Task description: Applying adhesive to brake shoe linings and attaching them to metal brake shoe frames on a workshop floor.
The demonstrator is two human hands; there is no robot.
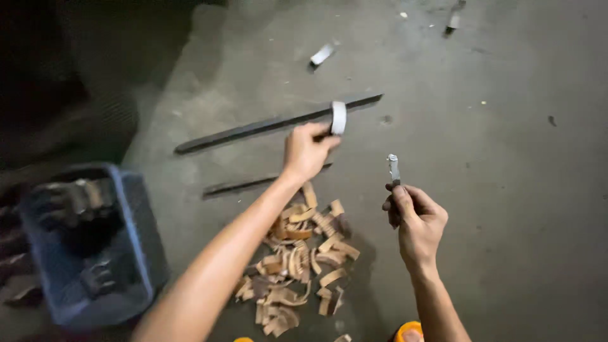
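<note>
The left hand (306, 151) pinches a curved grey metal shoe (339, 118) above the longer of 2 dark flat bars (272, 124) on the rough concrete floor (506, 158); the right hand (415, 218) is clenched round a slim grey tool (394, 170). It looks like a stripping step. Brown curved lining pieces (301, 259) lie heaped below; a blue crate (136, 234) holds dark parts.

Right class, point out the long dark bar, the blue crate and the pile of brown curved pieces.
bar (253, 128), head view, middle of its length
crate (134, 218), head view, right rim
pile (304, 259), head view, centre of the heap
</note>
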